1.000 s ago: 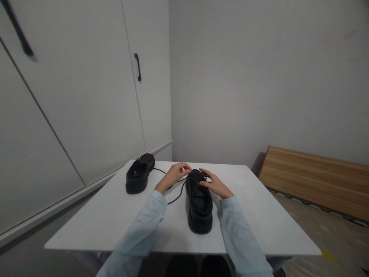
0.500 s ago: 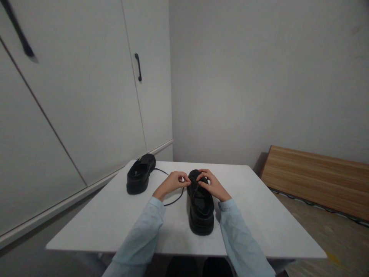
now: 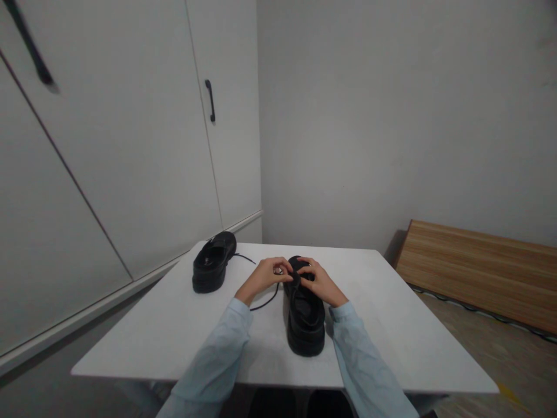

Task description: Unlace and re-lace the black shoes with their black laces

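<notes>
A black shoe (image 3: pixel 306 339) stands upright on the white table, its heel toward me and its toe pointing away. My left hand (image 3: pixel 267 276) is at the left of its lacing area, thumb and forefinger pinched on the shoelace (image 3: pixel 267 302). From under this hand, a loose part of the lace curves down onto the table. At the right side, the bent fingers and thumb of my right hand (image 3: pixel 321 283) grip the upper of the same shoe by the lacing. The fingertips of both hands are close together; what lies exactly between them is too dark and small to make out.
A second black shoe (image 3: pixel 211 270) sits at the table's far left, a thin lace end (image 3: pixel 245 256) stretching right from it. White cabinet doors (image 3: pixel 130 145) line the left. A wooden board (image 3: pixel 474 267) leans at the right beyond the white table (image 3: pixel 391 348).
My left hand's fingertips have moved slightly right, over the shoe's lacing. The right hand's fingers have shifted a little on the shoe. The view has moved very slightly.
</notes>
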`<action>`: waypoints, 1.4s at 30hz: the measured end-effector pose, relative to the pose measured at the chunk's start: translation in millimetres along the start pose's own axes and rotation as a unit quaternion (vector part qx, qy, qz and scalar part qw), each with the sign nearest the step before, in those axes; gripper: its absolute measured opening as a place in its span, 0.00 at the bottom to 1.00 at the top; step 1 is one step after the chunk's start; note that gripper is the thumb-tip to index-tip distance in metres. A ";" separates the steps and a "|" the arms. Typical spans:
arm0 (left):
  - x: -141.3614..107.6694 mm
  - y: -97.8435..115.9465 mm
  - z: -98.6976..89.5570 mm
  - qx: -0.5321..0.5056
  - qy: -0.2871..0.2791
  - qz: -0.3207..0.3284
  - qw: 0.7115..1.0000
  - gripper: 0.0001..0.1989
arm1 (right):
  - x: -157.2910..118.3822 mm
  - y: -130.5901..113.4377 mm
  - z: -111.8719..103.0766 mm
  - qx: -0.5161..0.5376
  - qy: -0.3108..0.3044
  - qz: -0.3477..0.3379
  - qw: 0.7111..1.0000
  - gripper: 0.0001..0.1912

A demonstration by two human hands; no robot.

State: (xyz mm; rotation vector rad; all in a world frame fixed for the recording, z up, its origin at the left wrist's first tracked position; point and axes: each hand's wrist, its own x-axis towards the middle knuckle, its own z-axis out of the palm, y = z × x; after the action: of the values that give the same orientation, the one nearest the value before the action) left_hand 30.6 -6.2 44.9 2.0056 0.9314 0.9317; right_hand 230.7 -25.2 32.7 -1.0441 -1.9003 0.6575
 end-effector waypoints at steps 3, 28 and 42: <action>1.5 -2.8 4.2 -0.049 -0.003 -0.008 0.999 0.13 | 0.0 -2.6 0.1 -0.001 -0.001 -0.002 1.000 0.03; -5.7 -10.4 -15.2 -0.322 0.122 -0.197 0.918 0.11 | -1.9 -3.1 -6.0 0.019 -0.019 0.017 1.000 0.05; -7.2 2.0 -18.3 -0.312 0.119 -0.126 0.934 0.21 | -2.8 -11.6 -15.8 0.114 0.070 0.060 0.989 0.08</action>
State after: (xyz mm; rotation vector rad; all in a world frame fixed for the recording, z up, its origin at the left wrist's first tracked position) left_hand 12.7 -7.6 53.1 1.2269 0.8558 1.1613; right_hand 240.4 -32.8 48.2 -1.0347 -1.6079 0.8277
